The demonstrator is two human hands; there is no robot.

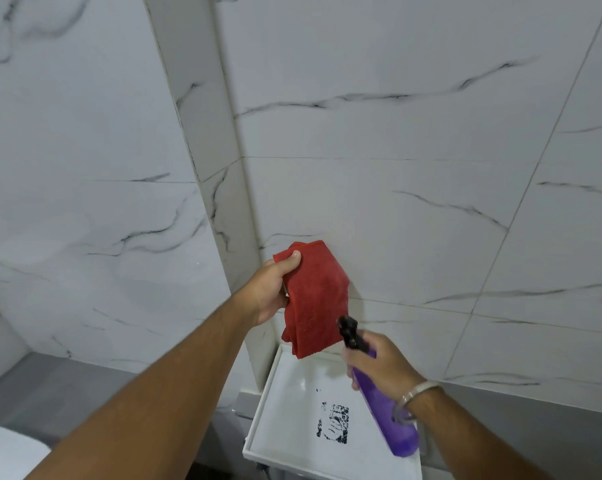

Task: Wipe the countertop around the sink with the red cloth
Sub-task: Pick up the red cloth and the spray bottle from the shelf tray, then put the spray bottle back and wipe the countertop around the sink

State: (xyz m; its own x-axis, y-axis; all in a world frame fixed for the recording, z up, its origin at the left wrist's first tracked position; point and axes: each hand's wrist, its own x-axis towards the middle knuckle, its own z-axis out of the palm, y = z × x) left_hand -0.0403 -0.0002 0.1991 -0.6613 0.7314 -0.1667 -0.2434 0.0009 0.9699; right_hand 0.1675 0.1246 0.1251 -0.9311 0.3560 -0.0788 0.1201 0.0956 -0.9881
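My left hand [270,289] is raised in front of the marble wall and grips the red cloth [315,299] by its top corner; the cloth hangs folded below my thumb. My right hand [379,358] is closed around a purple spray bottle [387,407], whose black nozzle [351,332] points up toward the lower edge of the cloth. Under both hands lies a white rectangular surface [285,420] with a raised rim and a black smudged mark [334,424] on it. No sink is visible.
White marble-patterned wall tiles [413,168] fill most of the view, with a protruding tiled column [206,133] left of centre. A grey ledge [67,393] runs along the wall's base. A white rounded object [8,452] sits at the bottom left.
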